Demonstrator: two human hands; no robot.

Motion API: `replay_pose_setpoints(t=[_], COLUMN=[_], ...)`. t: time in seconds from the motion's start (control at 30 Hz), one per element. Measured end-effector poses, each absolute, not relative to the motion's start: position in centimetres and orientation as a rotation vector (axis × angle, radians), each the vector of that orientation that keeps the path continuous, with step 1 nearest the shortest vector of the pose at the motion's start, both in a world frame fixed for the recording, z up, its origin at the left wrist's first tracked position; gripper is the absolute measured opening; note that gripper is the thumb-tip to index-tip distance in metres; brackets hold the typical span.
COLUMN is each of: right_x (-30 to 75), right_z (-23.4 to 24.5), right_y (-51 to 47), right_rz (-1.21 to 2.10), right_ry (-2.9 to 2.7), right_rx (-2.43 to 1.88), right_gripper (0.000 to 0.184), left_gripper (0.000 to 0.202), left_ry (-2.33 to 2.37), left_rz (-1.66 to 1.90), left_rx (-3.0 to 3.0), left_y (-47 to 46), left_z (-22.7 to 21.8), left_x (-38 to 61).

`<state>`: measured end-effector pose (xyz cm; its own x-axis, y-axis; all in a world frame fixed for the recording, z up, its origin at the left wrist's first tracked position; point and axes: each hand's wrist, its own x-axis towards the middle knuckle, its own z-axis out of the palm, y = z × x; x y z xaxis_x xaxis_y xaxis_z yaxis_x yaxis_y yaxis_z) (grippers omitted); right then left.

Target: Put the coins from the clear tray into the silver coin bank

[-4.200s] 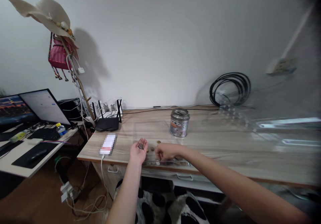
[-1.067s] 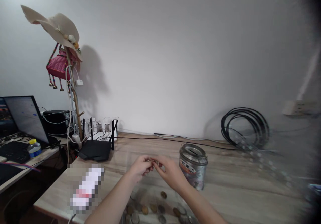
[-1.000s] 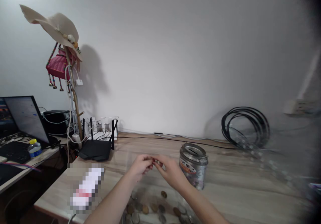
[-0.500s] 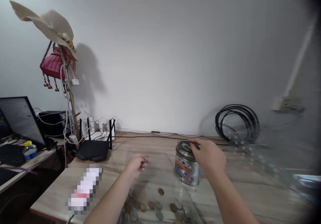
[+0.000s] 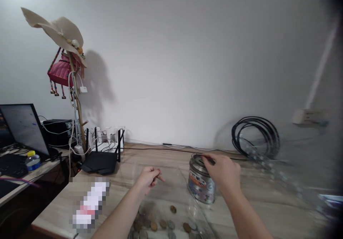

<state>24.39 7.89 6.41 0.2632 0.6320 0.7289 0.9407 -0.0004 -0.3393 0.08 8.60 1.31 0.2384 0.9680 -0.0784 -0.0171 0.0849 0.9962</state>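
Note:
My right hand [image 5: 225, 169] is at the top of a round metal tin [image 5: 201, 185] with a colourful label. Its thumb and fingers are pinched together at the lid [image 5: 197, 159], and anything between the fingertips is hidden. Over a clear plastic tray [image 5: 171, 174], my left hand [image 5: 150, 179] hovers with the thumb against the curled fingers. What it holds, if anything, does not show. Several gold and silver coins lie in the near part of the tray, one gold coin [image 5: 173, 209] apart from the others.
On the left stand a black router [image 5: 99, 162] and a blurred-out white object [image 5: 91, 203]. A hat [image 5: 63, 30] and a pink bag [image 5: 61, 71] hang on a stand behind them. Coiled black cable [image 5: 254, 135] leans on the wall at the right.
The view has shifted slightly. My right fingertips have come closer to the tin's lid. In my left hand, a small dark thing seen between the fingers before no longer shows clearly.

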Motion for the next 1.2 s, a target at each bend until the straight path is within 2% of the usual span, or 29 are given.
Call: replay_pose_setpoints(t=[0.1,0.2,0.33,0.63,0.73,0.87,0.93,1.03,1.2], right_x=[21.9,18.1,14.4,14.5,14.7,18.3,21.0,24.2,24.6], right_z=[5.7,4.6,3.2,2.1,2.8,5.4,6.7,7.9,8.0], right_y=[7.4,6.9,6.5,7.6,7.1,6.6,6.8,7.5,8.4], right_rz=[-0.497,-0.132,0.309,0.692,0.587,0.014,-0.174,-0.091,0.042], right_ry=[-1.515,-1.810,-2.069,-1.959,-1.988,-1.718,-1.533,-1.477,-1.527], right_rx=[-1.391,-1.197,-1.105,-1.036,-1.094,-1.469,-1.683,-1.884,-1.913], right_gripper=[0.028,0.029,0.030,0.020,0.017,0.022,0.023,0.020,0.017], left_gripper=[0.031,0.036,0.047,0.045,0.039,0.024,0.024,0.028,0.034], left_ry=[1.026,0.988,0.921,0.810,0.836,0.958,1.008,1.005,1.031], left_rz=[0.948,0.937,0.940,0.844,0.822,0.771,0.816,0.882,0.879], left_rx=[1.280,1.305,1.294,1.332,1.297,1.081,0.960,0.859,0.870], left_y=[8.6,8.5,7.9,7.1,7.1,7.7,8.1,8.5,8.4], left_z=[1.1,1.2,1.9,2.5,2.5,2.0,1.7,1.4,1.5], left_x=[0.1,0.2,0.5,1.0,0.9,0.3,0.0,-0.1,0.2])
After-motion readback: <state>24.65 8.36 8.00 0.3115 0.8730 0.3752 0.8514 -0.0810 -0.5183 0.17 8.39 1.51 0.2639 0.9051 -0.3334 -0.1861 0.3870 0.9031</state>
